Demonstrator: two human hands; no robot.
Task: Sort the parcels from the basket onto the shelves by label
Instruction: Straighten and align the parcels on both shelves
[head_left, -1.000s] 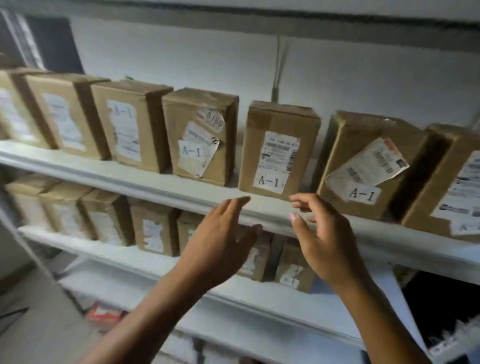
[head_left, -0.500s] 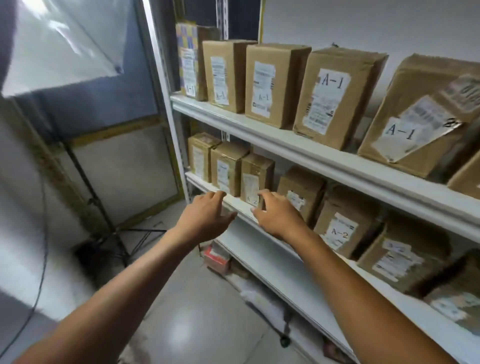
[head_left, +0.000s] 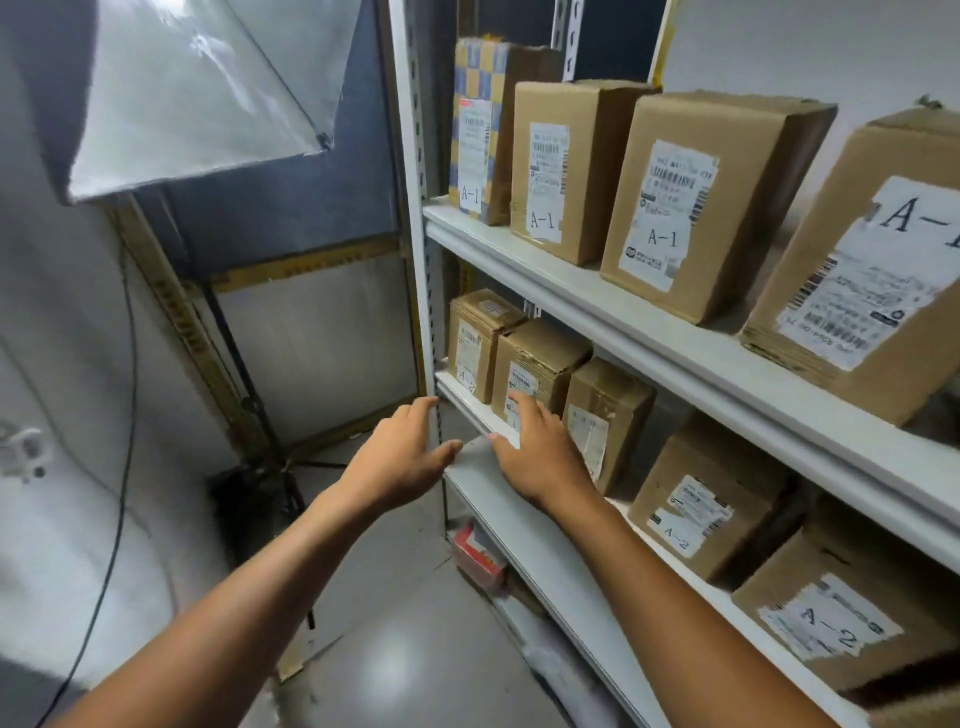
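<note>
A white shelf unit fills the right side. Its upper shelf (head_left: 582, 291) carries brown cardboard parcels labelled A-1 (head_left: 685, 202). The shelf below (head_left: 498, 499) carries smaller parcels labelled A-2 (head_left: 701, 509). Both arms reach forward to the left end of the lower shelf. My left hand (head_left: 400, 457) is empty with fingers spread, by the white upright post (head_left: 421, 260). My right hand (head_left: 540, 452) is also empty and open, hovering over the shelf's front edge just in front of a small parcel (head_left: 535, 369). The basket is out of view.
A softbox light (head_left: 208, 93) on a black stand (head_left: 260, 415) is at the left, with a cable hanging down the wall. A red and white packet (head_left: 478, 558) lies on the floor under the shelf. The grey floor lies below my arms.
The view has swung left and down from the A-1 row to the shelf unit's left end. Both empty hands have dropped from the upper shelf edge to the A-2 shelf edge.
</note>
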